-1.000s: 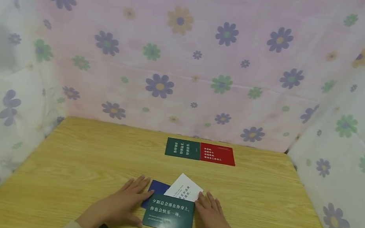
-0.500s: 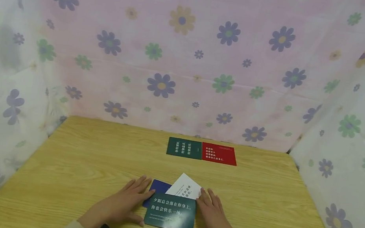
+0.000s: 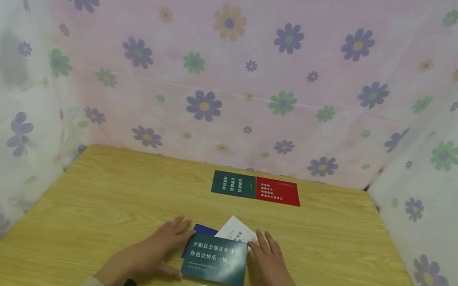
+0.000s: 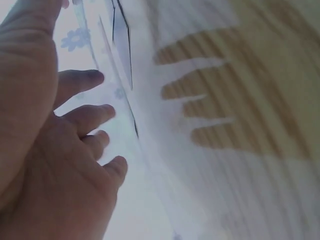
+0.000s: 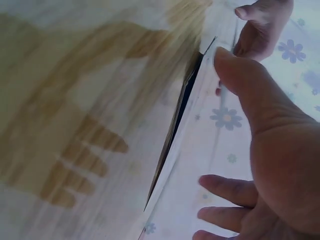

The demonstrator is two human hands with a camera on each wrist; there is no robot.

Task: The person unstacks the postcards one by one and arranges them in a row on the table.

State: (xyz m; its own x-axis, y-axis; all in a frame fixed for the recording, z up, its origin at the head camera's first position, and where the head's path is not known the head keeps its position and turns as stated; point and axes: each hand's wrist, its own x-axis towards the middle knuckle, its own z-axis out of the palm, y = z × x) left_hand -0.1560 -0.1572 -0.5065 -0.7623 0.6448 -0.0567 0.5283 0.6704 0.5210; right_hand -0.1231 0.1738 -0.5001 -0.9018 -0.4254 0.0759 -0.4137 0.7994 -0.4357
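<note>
In the head view a dark green card [image 3: 213, 271] with white lettering lies over a white card [image 3: 231, 227] and a dark blue card [image 3: 205, 230], which poke out behind it. My left hand [image 3: 153, 251] is at its left side, index fingertip by the far corner and thumb by the near one. Mirroring it, my right hand [image 3: 273, 272] rests along the right side, fingers extended, thumb near the lower corner. The right wrist view shows the dark card edge [image 5: 186, 95] almost edge-on, with the thumb close to it. Most of the blue card is hidden.
Farther back, another green card [image 3: 234, 184] and a red card [image 3: 277, 192] lie side by side. The wooden table [image 3: 113, 194] ends at a flowered cloth [image 3: 239, 79] that also hangs at both sides.
The green card and both hands have shifted slightly away from me, so the card covers more of the white card. The head view has also moved a little.
</note>
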